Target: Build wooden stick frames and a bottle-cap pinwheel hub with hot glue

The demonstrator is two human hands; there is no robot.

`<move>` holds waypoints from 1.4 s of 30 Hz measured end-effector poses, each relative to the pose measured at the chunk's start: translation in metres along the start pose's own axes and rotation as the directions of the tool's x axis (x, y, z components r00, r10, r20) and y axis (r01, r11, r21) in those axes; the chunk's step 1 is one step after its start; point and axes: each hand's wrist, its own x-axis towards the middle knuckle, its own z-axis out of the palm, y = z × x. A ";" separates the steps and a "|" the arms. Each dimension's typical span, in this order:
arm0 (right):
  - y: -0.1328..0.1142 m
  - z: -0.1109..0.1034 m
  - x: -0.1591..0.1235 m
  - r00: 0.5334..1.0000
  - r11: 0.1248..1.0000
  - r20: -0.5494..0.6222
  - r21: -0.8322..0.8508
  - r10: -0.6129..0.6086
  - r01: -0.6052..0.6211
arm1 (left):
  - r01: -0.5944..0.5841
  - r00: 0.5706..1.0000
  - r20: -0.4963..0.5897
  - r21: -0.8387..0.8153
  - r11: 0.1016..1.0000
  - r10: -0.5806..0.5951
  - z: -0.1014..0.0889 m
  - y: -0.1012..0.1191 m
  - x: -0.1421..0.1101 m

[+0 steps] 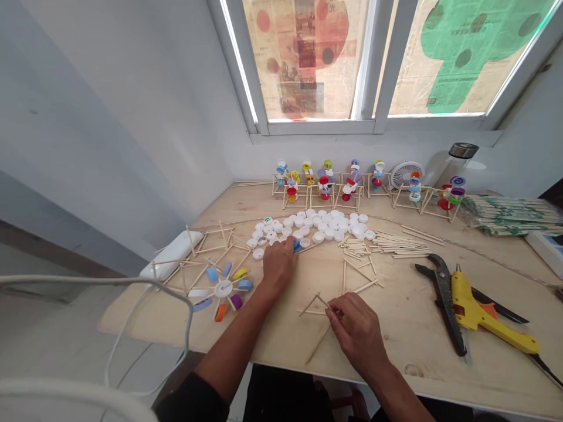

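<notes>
My left hand [278, 262] reaches forward over the plywood table [396, 346], its fingers closed on a blue bottle cap [297, 245] at the near edge of a spread of white bottle caps [321, 226]. My right hand [354, 329] rests nearer to me, pinching the corner of a small triangle of wooden sticks [315, 305]. Loose wooden sticks [387, 245] lie scattered just beyond it.
A wheel of coloured caps on sticks [223, 288] lies at the left, next to stick frames and a white box [172, 254]. Finished cap-and-stick models [352, 184] line the back. A yellow glue gun [481, 313] and black pliers [444, 296] lie right. Packed sticks [510, 214] sit far right.
</notes>
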 end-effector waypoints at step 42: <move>0.002 0.001 -0.003 0.999 0.999 0.022 0.017 -0.043 0.042 | 0.150 0.912 -0.194 -0.663 0.733 -0.362 0.030 -0.019 -0.043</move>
